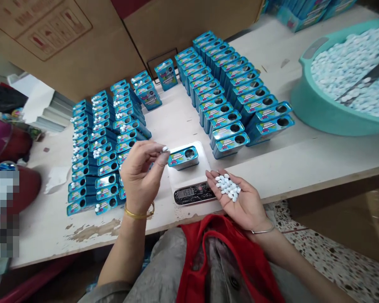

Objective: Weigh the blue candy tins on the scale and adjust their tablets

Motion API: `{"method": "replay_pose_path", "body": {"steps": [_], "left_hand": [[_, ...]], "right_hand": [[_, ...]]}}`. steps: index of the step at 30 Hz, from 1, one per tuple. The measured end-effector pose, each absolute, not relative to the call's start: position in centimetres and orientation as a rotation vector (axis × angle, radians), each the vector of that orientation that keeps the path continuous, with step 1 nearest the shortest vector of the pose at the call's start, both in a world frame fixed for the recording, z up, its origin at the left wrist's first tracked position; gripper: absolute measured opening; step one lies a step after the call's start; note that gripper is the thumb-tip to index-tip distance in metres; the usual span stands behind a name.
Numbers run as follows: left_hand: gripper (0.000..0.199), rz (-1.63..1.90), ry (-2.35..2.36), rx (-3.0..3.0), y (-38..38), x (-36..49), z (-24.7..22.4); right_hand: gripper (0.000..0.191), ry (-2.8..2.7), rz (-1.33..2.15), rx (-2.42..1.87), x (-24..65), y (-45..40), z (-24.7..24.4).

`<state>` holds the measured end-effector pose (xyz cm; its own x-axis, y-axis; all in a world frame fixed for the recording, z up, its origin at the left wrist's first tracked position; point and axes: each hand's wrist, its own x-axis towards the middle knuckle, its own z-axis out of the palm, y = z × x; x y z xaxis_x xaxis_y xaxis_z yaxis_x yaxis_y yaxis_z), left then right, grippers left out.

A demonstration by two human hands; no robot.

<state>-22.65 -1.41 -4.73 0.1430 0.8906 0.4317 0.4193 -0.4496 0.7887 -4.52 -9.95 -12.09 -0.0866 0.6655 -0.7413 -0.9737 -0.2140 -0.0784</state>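
A blue candy tin (183, 157) with a round hole in its top stands on a white digital scale (191, 180), whose display shows digits. At the tin's left end, my left hand (142, 174) is closed in a pinch on a small white candy (165, 149). My right hand (240, 200) lies palm up just right of the scale, cupping a small heap of pale candies (228, 187). Left of the scale stand rows of blue tins (105, 158), many with a few candies on their tops. Rows of similar tins (227, 143), without candies on top, stand to the right.
A turquoise tub (331, 120) full of pale candies, with a dark flat tool (371, 80) in it, sits at the right. Cardboard boxes (91, 54) line the back of the white table (177, 118). A stack of pale sheets (47, 109) and a red container (27, 189) are at the left.
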Motion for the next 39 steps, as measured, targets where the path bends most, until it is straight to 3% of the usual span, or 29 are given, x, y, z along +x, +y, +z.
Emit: {"method": "replay_pose_path", "body": {"steps": [16,26,33,36,39], "left_hand": [[0.008,1.380,1.365,1.825,-3.1,-24.7,-4.9],[0.011,0.972,0.994,2.050,-6.8,-19.3,-6.9],[0.020,0.566,0.703,2.397,-7.1,-17.9,-8.3],[0.028,0.637,0.842,2.474,-5.3,-19.2,-7.6],[0.049,0.598,1.183,2.623,-2.9,-20.8,-6.8]], "right_hand": [[0.025,0.545,1.567,-0.853,-3.4,-11.4,-12.4],[0.024,0.539,1.709,-0.797,-5.2,-11.4,-12.2],[0.021,0.599,1.758,-0.750,-5.0,-11.4,-12.7],[0.024,0.617,1.706,-0.774,-4.9,-11.3,-12.5],[0.022,0.617,1.689,-0.785,-4.9,-11.2,-12.1]]}}
